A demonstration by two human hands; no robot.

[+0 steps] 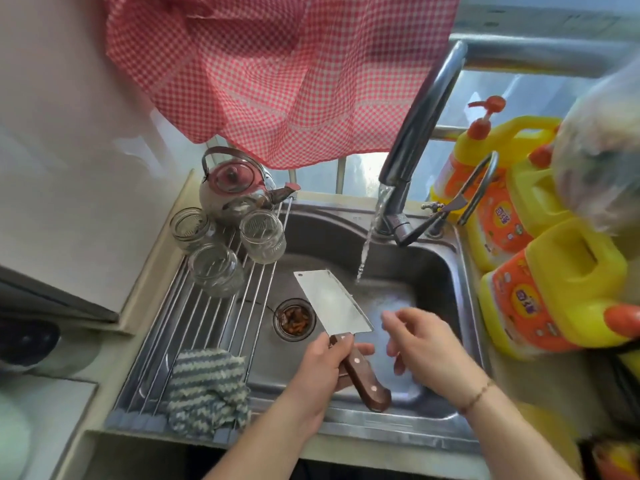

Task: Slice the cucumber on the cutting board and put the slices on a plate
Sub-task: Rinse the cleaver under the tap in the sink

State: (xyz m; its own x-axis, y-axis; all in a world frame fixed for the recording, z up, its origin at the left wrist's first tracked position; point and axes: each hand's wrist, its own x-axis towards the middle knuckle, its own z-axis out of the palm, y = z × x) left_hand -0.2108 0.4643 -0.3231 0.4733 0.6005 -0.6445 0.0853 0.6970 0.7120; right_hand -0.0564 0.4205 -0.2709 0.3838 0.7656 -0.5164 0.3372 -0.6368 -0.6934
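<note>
From my remote seat I see the left hand [323,367] with its fingers wrapped round the wooden handle of the cleaver [332,301], blade pointing up and away over the sink [446,268]. The right hand [424,341] hovers just beside the blade's heel, fingers loosely spread and holding nothing. Water runs from the faucet [420,126] and lands in the basin just right of the blade tip.

The cucumber, the cutting board and the plate are nowhere in this view, so I judge slicing has not begun — this looks like a rinse of the knife first.

What worries me most is the right hand. If it goes in to rub the blade, wet fingers sliding along the steel could meet the edge — I can't tell from here which way the edge faces. The handle is the second risk: a wet grip on smooth wood could let the heavy blade twist or drop into the basin. The three glass jars [216,268] sit on the drying rack [194,327] close to the blade's left, so a swing that way could knock one. Water striking the flat blade may also spray onto the counter.
</note>
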